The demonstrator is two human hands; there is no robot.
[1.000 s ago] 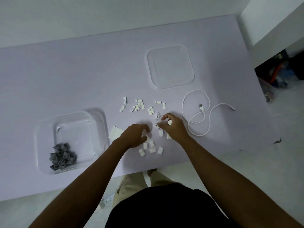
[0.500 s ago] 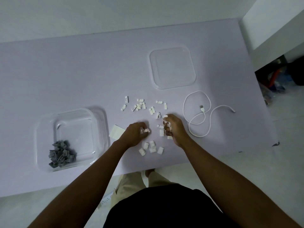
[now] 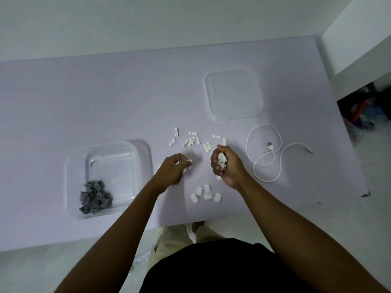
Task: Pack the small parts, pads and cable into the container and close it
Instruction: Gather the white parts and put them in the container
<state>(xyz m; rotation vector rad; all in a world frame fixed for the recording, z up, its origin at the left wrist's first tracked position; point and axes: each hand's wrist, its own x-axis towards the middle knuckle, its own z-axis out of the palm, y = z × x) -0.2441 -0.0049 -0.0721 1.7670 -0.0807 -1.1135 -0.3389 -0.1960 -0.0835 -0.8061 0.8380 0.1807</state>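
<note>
While both hands are loaded, a cluster of white parts (image 3: pixel 206 194) lies untouched by the worktop's (image 3: pixel 84 92) near edge. Left hand (image 3: pixel 172 170): grip pinching a few such parts. Right hand (image 3: pixel 225 166): grip clenched round a handful of them. Container (image 3: pixel 114 166) sits open toward the near-left, grey pieces (image 3: pixel 95 197) in its near corner. Further back: loose parts (image 3: pixel 194 139), cable (image 3: pixel 266 153) toward the right edge, lid (image 3: pixel 233 94) beyond. Best bet: bring both fists low over the container before letting go, so nothing bounces out, then gather the rest.
</note>
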